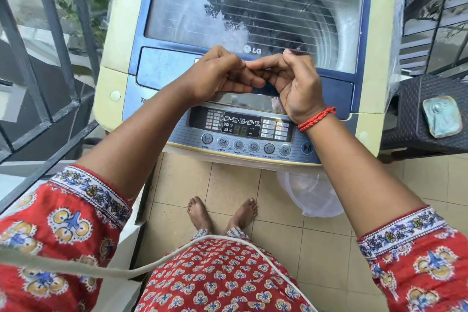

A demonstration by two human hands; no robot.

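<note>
A top-loading washing machine (pixel 121 40) with a cream body stands in front of me. Its blue lid (pixel 162 68) has a glass window showing the drum. My left hand (pixel 217 73) and my right hand (pixel 296 83) meet at the middle of the lid's front edge, fingers curled there and fingertips touching each other. A narrow grey gap (pixel 240 101) shows under that edge. Below it lies the control panel (pixel 243 132), with a lit display and a row of round buttons. A red thread band (pixel 316 119) is on my right wrist.
A dark metal railing (pixel 58 40) runs along the left. A dark woven plastic stool (pixel 417 119) with a blue-green block (pixel 442 116) on it stands to the right. A clear plastic tub (pixel 311 195) lies on the tiled floor by my bare feet (pixel 222 213). A white cord (pixel 141 263) crosses my lap.
</note>
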